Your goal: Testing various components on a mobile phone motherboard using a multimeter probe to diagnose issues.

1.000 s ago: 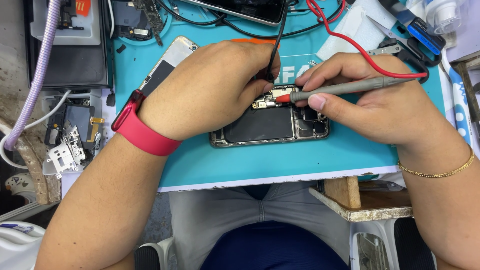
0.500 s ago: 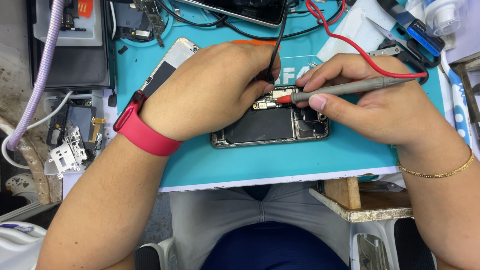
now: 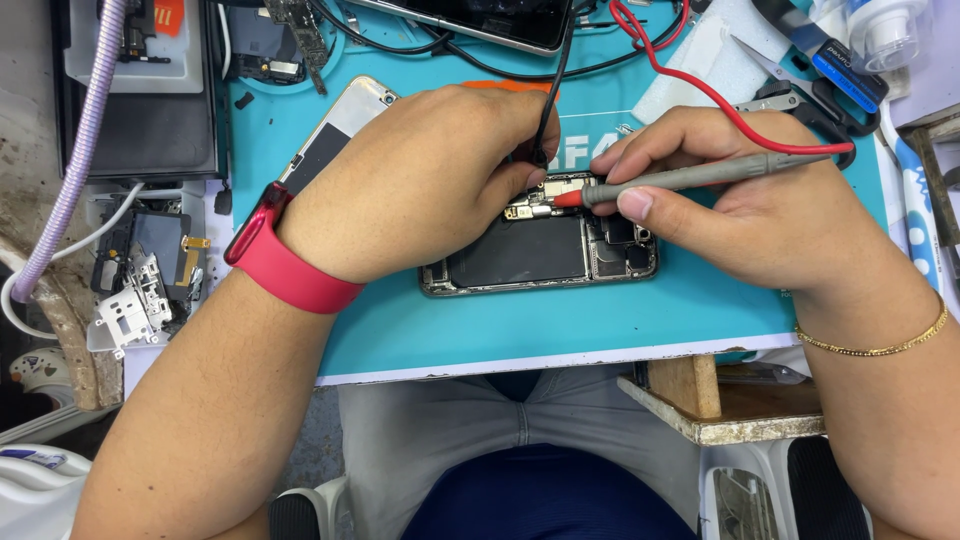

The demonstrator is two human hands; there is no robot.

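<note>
Down on the teal work mat [image 3: 400,330] lies an opened phone [image 3: 545,250], back cover off, its dark battery and boards showing, lying crosswise near the middle of the mat. Both hands are right over its upper edge. The right hand [image 3: 760,215] pinches a grey test probe [image 3: 690,178] between thumb and fingers, closed tight around the shaft like a pen, and the probe's red tip touches the small metal parts at the top of the phone. A red lead [image 3: 700,85] runs from the back of the probe up across the mat. The left hand [image 3: 420,180] curls over the phone's left half, fingers closed on a black lead [image 3: 555,70] that drops down to the same spot; the tip of it is hidden under the fingers, so I cannot tell just where it lands. A red watch band [image 3: 285,265] sits on the left wrist, a thin gold bracelet [image 3: 880,345] on the right. Beyond the left hand a second phone shell [image 3: 340,125] lies tilted on the mat. Off to the left, a pale lilac hose [image 3: 75,150] and loose metal brackets [image 3: 125,310].
</note>
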